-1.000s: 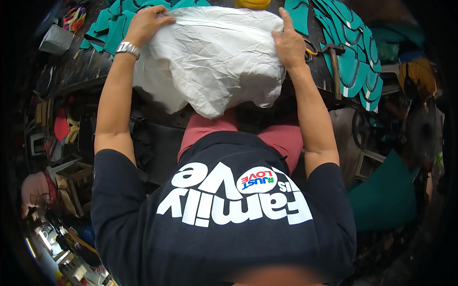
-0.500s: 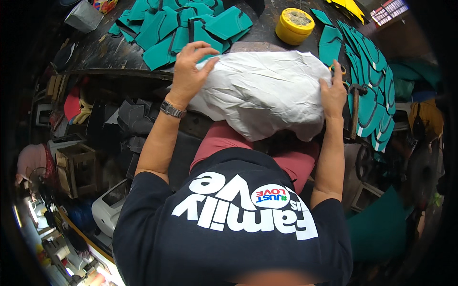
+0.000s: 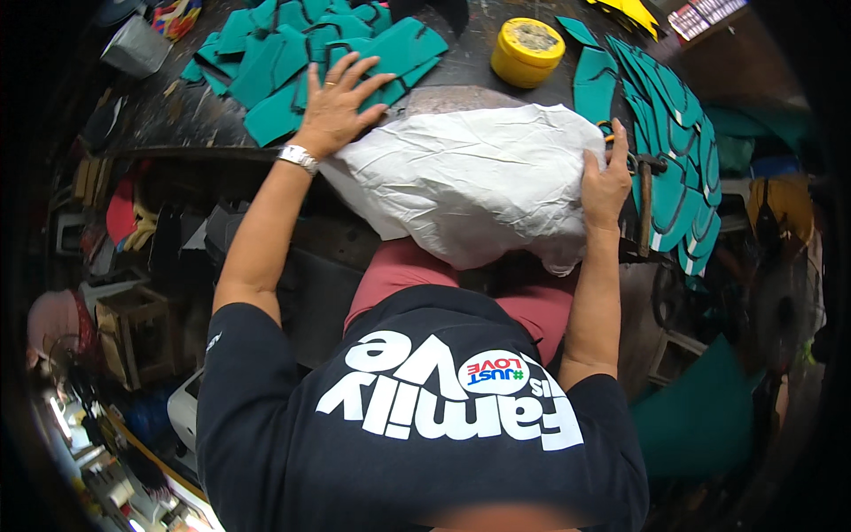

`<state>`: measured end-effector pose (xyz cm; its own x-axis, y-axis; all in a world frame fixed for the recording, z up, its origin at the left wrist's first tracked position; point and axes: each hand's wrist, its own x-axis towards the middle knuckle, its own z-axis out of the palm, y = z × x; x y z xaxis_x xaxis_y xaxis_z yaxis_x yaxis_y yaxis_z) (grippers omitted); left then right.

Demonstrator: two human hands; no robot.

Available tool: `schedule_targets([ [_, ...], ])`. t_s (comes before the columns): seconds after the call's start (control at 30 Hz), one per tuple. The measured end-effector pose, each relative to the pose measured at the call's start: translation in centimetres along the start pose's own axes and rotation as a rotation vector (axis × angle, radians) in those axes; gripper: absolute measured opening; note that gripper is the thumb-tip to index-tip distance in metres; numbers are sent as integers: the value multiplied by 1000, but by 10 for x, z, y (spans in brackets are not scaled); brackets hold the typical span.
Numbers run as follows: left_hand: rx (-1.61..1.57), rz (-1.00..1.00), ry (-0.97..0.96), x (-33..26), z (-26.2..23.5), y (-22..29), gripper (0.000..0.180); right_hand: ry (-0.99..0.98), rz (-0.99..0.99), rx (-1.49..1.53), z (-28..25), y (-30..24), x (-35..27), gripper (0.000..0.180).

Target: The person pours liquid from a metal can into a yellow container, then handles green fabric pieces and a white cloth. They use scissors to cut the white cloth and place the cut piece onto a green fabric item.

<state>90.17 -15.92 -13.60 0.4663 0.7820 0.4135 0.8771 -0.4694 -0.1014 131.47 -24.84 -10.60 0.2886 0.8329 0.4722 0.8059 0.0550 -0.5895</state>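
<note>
A creased white cloth (image 3: 470, 182) hangs over the near edge of the dark workbench and down over my lap. My left hand (image 3: 339, 108) is open, fingers spread, beyond the cloth's left corner. Its fingertips lie on or just above a heap of green fabric pieces (image 3: 275, 64) with black strips. At the cloth's right edge is my right hand (image 3: 606, 182), thumb and forefinger apart, resting against the cloth; its other fingers are partly hidden. Just behind its fingertips shows an orange handle loop (image 3: 606, 129), perhaps of scissors.
A round yellow tub (image 3: 526, 55) stands beyond the cloth. To the right, a hammer (image 3: 645, 199) lies beside overlapping rows of green pieces (image 3: 678, 133). A grey block-like container (image 3: 136, 47) sits at the far left. Below the bench on the left is a wooden stool (image 3: 137, 332).
My left hand has let go of the cloth's left corner and moved left, its fingers spreading toward the green heap. My right hand stays at the cloth's right edge. The whole view has shifted slightly.
</note>
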Motion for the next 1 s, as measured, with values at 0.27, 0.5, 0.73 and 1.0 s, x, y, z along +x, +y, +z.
schedule_targets([
  [0.27, 112, 35, 9, 17, 9, -69, 51, -116, -17, 184, 4, -19, -14, 72],
  [0.5, -174, -141, 165, -8, -26, -15, 32, -156, -18, -18, 13, -29, -23, 69],
  [0.73, -347, -430, 143, -80, -56, 57, 35, -148, -49, 30, 14, -26, -21, 68],
  [1.0, -1284, -529, 89, -81, -40, 5, 4, -91, -84, 143, 12, -19, -25, 65],
])
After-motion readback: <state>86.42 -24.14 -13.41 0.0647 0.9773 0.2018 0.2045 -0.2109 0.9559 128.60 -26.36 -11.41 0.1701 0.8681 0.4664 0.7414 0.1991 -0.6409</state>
